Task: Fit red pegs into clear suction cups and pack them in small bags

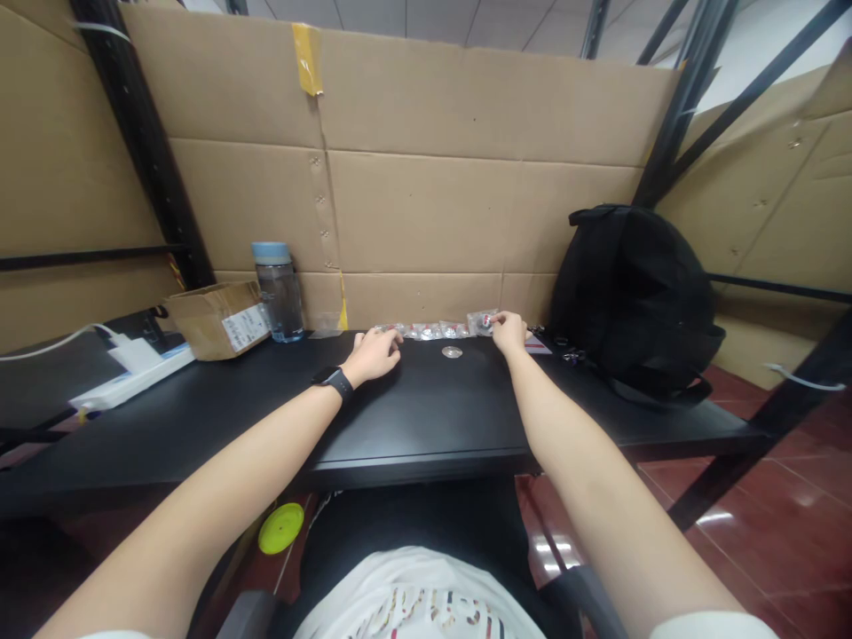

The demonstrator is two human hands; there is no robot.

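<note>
Along the back of the black table (pixel 413 417) runs a row of small clear plastic packets (pixel 439 331). My right hand (pixel 509 332) pinches a clear plastic packet (pixel 479 323) with a red mark at the row's right end; the packet is tilted up a little. At the left end, my left hand (pixel 374 353) rests by the packets, thumb and fingers apart, its fingertips touching or just beside them. A round, clear disc (pixel 452 352) lies flat on the table between my hands. What is inside the packets is too small to make out.
A black backpack (pixel 629 302) stands at the right. To the left are a blue-lidded bottle (pixel 278 293), an open cardboard box (pixel 216 319) and a white power strip (pixel 133 377). Cardboard panels (pixel 426 204) wall the back. A flat white-and-red item (pixel 538 345) lies beside my right hand.
</note>
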